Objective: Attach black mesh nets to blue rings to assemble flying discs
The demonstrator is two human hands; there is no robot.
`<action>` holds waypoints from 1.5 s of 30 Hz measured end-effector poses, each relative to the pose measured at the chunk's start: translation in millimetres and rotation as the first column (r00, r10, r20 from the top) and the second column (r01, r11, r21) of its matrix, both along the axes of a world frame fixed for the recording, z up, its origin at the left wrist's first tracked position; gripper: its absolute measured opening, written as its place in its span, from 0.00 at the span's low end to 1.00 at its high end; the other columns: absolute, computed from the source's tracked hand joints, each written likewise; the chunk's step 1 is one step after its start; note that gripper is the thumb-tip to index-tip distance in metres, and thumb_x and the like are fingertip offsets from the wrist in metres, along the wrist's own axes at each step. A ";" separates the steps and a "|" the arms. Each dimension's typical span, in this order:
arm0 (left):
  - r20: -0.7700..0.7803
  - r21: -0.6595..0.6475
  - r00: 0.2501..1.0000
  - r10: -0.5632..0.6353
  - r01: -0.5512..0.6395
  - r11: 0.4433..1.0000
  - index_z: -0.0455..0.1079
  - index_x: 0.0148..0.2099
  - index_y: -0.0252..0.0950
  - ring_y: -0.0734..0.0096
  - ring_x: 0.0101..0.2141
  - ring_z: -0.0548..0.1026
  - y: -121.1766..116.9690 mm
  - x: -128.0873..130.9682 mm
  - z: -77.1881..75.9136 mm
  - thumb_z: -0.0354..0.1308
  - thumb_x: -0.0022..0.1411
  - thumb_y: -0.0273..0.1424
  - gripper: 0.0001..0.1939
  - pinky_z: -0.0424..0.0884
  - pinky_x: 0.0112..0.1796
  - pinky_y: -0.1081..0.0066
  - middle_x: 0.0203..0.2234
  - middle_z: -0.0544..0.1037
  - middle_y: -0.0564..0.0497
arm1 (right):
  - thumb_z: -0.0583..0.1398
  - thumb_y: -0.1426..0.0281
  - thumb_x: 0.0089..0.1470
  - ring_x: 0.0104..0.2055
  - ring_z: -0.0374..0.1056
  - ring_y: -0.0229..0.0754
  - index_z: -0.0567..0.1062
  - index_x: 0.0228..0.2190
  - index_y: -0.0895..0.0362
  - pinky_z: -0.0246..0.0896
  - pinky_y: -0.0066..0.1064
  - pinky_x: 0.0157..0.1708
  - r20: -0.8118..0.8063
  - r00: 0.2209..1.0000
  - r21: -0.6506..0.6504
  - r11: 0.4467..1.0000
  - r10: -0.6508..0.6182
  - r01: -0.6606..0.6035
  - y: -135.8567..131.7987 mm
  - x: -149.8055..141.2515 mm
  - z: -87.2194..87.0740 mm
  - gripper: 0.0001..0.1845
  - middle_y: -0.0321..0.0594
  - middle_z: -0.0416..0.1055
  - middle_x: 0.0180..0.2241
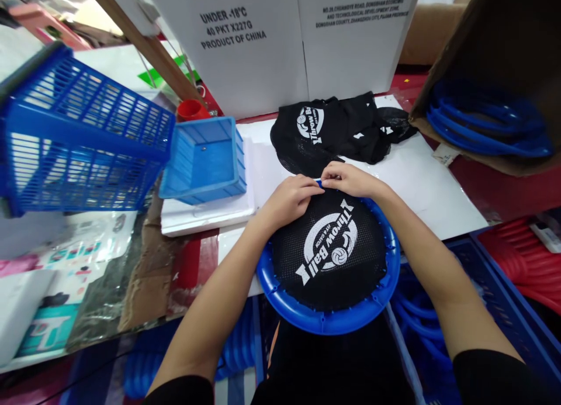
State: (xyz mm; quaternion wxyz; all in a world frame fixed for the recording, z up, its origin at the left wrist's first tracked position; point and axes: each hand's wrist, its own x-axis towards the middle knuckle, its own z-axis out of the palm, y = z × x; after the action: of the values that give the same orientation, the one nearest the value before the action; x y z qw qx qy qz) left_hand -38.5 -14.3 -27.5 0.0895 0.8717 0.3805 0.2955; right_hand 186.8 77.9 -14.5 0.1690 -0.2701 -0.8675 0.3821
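A round blue plastic ring (322, 322) rests partly over the table's front edge, with a black mesh net (287, 259) printed "Throw Ball" stretched across it. At the ring's far rim, my left hand (291, 197) has its fingers curled and pressed on the net's edge. Right beside it, my right hand (348, 178) pinches the same edge, fingertips closed. A little blue rim shows between the two hands; what lies under the fingertips is hidden. Beyond them lies a pile of loose black mesh nets (333, 127) with the same white print.
A small blue bin (204, 159) and a large blue basket (87, 130) stand at left. White cartons (263, 54) rise behind. A cardboard box (477, 153) with blue rings is at right. Below the table are crates (495, 288) with blue rings; red rings (512, 253) lie further right.
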 end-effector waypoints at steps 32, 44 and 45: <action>-0.151 -0.114 0.982 0.110 -0.128 0.985 0.77 0.56 0.34 0.53 0.52 0.77 -11.1 -5.7 22.9 0.51 0.77 0.32 0.16 0.73 0.55 0.53 0.52 0.81 0.39 | 0.65 0.61 0.62 0.57 0.72 0.51 0.86 0.41 0.51 0.66 0.49 0.62 0.009 0.996 0.150 0.985 0.087 -0.087 -11.0 32.5 0.9 0.11 0.46 0.74 0.57; -0.322 -0.042 0.877 0.356 -0.389 0.920 0.79 0.42 0.36 0.50 0.41 0.78 -38.4 7.7 43.5 0.57 0.73 0.50 0.22 0.71 0.45 0.55 0.37 0.83 0.41 | 0.67 0.64 0.53 0.45 0.74 0.50 0.85 0.27 0.53 0.70 0.45 0.55 0.105 0.899 0.135 0.901 -0.426 0.411 7.1 81.8 9.3 0.08 0.44 0.77 0.46; -0.362 -0.030 0.855 0.372 -0.409 0.912 0.79 0.44 0.36 0.48 0.43 0.78 -43.0 13.5 43.4 0.58 0.72 0.51 0.23 0.70 0.45 0.53 0.40 0.83 0.39 | 0.68 0.61 0.52 0.45 0.74 0.50 0.85 0.26 0.53 0.70 0.45 0.54 0.134 0.909 0.088 0.918 -0.395 0.386 6.6 88.5 15.1 0.09 0.44 0.77 0.47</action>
State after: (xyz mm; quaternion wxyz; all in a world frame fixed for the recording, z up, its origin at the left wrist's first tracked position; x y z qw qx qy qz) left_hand -25.0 -57.3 15.9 0.0049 0.8085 0.5745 0.1276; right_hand 275.3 84.5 0.7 0.1848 -0.4606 -0.8171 0.2935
